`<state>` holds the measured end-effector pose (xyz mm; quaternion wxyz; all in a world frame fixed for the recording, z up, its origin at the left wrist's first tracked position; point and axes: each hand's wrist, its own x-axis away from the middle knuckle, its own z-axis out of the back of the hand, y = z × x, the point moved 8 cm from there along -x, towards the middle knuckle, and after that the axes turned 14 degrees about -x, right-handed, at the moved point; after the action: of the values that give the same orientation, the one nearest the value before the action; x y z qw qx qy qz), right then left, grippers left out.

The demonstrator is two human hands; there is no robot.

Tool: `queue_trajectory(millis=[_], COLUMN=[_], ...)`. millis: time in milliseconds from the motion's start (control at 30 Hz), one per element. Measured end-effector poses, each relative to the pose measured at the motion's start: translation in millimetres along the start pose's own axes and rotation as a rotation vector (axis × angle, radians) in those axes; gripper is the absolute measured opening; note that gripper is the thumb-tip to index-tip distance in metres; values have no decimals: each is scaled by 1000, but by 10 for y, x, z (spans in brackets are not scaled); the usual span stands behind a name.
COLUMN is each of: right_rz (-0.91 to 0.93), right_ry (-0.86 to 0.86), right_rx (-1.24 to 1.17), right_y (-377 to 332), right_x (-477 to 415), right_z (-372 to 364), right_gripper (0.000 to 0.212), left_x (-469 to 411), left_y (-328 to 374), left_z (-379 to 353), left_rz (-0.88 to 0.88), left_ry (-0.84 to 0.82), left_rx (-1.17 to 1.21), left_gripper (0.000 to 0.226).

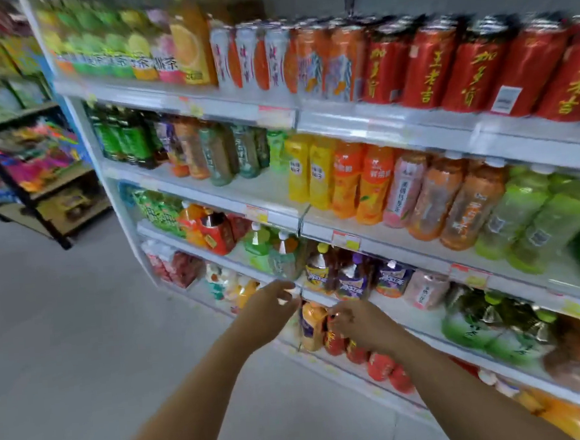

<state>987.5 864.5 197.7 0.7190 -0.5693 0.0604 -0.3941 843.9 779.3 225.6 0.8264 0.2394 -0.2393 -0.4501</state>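
Observation:
My left hand (271, 310) reaches toward the front edge of a low white shelf (325, 298); its fingers are relaxed and hold nothing. My right hand (355, 321) is just to its right, with fingers curled over the top of a red bottle (335, 342) on the shelf below. An orange bottle with a purple label (311, 326) stands between the two hands, touching the red bottle. The picture is blurred, so the grip is hard to make out.
The white shelving unit (177, 97) holds rows of drinks: red cans (470, 66) on top, yellow and orange bottles (344, 178) in the middle, green bottles (535, 216) at right. A dark rack of colourful packets (27, 169) stands at left. Grey floor (67, 338) lies below.

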Motion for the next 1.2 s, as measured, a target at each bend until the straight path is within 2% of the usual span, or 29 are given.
queue_trajectory(millis=[67, 167, 400, 600, 733, 1000, 1100, 1200], right_rz=[89, 224, 540, 785, 916, 1035, 1020, 920], right_ry=[38, 87, 360, 520, 655, 977, 1182, 1316], right_rx=[0, 7, -38, -24, 50, 182, 373, 544], right_y=[-457, -1142, -2512, -3575, -4144, -4744, -4851, -4868], right_x=[-149, -298, -493, -270, -39, 286, 379, 308], right_z=[-66, 32, 828, 1439, 1700, 2177, 2318, 2477], right_gripper=[27, 25, 25, 14, 12, 12, 25, 45], left_x=[-154, -399, -979, -1169, -1163, -1463, -1624, -1770], left_y=[-31, 156, 1160, 1991, 2393, 3012, 3236, 3454], left_z=[384, 896, 1866, 2687, 3251, 3804, 3928, 3910], left_rz=[-39, -138, -442, -681, -791, -989, -1014, -1018], left_ry=[48, 103, 236, 378, 512, 593, 648, 576], left_rx=[6, -18, 13, 41, 112, 209, 223, 220], left_gripper=[34, 33, 30, 20, 23, 24, 39, 54])
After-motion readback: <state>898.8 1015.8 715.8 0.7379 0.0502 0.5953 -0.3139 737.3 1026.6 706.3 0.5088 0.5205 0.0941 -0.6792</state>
